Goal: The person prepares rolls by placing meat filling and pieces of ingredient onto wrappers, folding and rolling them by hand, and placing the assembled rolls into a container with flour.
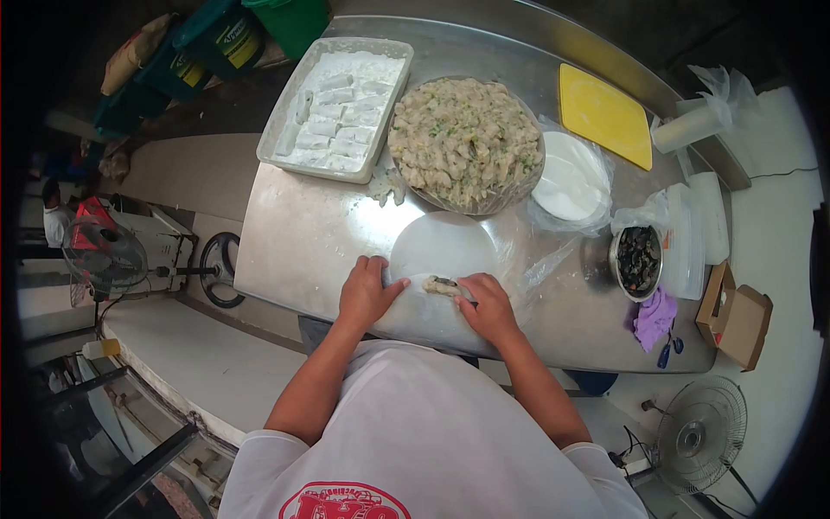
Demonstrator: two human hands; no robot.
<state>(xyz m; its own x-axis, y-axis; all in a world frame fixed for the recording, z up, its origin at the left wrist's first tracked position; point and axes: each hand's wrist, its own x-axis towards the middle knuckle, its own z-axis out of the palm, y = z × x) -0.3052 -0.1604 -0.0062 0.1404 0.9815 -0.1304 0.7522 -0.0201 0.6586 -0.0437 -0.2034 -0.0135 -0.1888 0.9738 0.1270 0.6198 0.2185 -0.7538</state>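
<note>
A round, translucent wrapper sheet [437,242] lies flat on the steel table near my body. On its near part sits a short strip of pale filling [441,286] with a dark piece on top. My left hand [367,292] rests at the sheet's left edge, thumb apart from the fingers and pointing toward the filling. At the right end of the filling is my right hand [487,304], its fingers curled in. A small dark bit shows by those fingers; I cannot make out what it is. Beyond the sheet stands a large bowl of chunky filling with green flecks [467,143].
White-dusted rolls fill a plastic tub [267,143] at the back left. Stacked white wrapper sheets [571,177], a yellow board [605,117], a metal bowl of dark pieces [638,259], a purple cloth [654,318] and a cardboard box [735,316] stand right.
</note>
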